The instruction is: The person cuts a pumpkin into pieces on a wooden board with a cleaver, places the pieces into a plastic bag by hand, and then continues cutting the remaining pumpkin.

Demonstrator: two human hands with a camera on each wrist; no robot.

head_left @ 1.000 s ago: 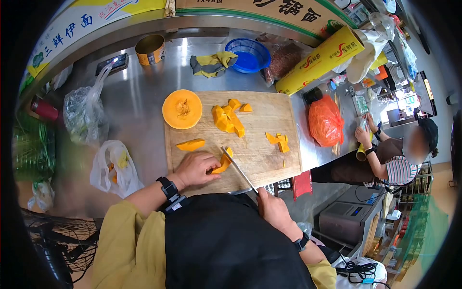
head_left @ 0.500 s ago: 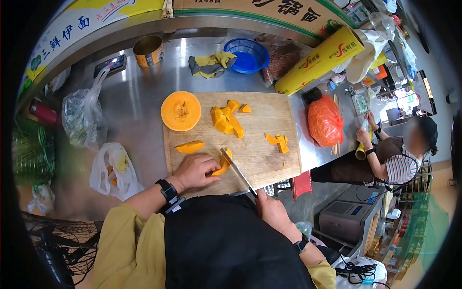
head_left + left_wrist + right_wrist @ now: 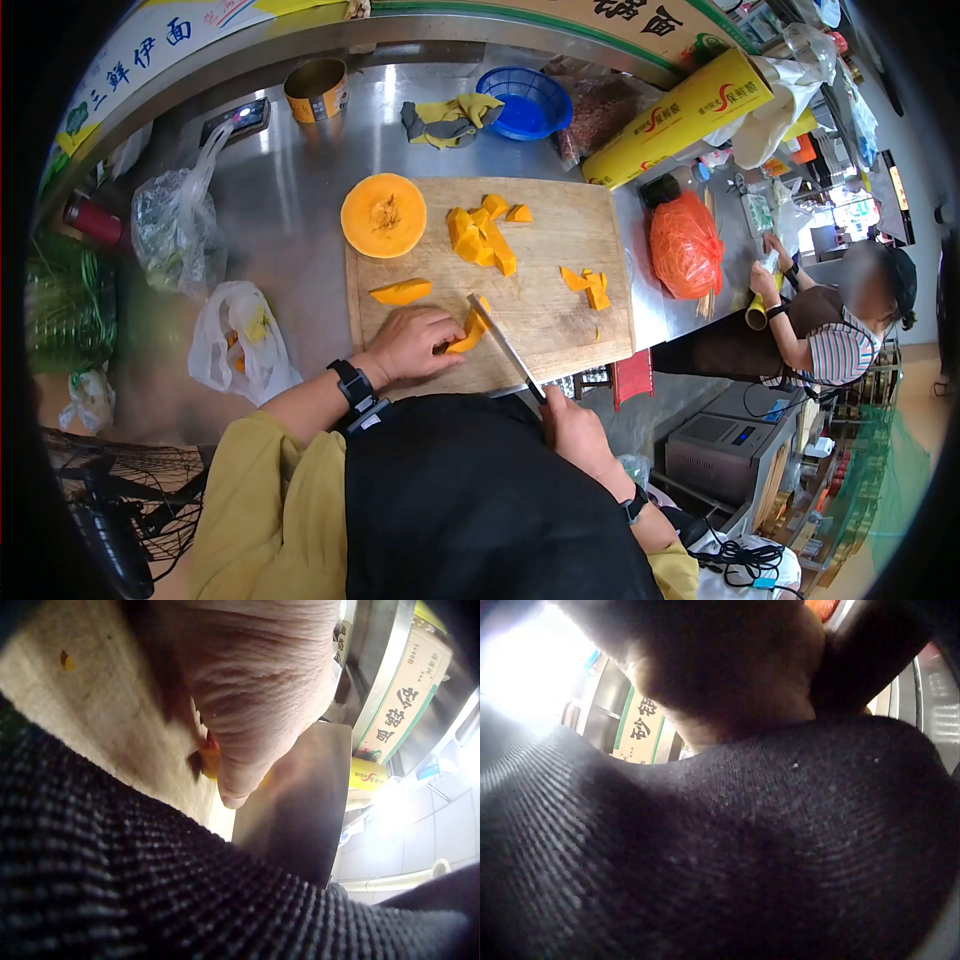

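Note:
On the wooden cutting board, my left hand holds a pumpkin wedge under bent fingers near the board's front edge. My right hand grips the handle of a cleaver, whose blade stands on edge across the wedge, just right of the left fingertips. In the left wrist view, the broad blade rises close beside the thumb. Another wedge lies behind the left hand. A round cut pumpkin sits at the back left corner, and cut chunks lie mid-board.
Smaller pumpkin pieces lie toward the board's right. Plastic bags stand left; an orange-red bag stands right. Behind are a can, cloth, blue basket and yellow cling-film box. Another person stands at right.
The head view has shifted slightly, so the board appears a little higher and further right. Both hands keep nearly the same place, with the cleaver still across the wedge.

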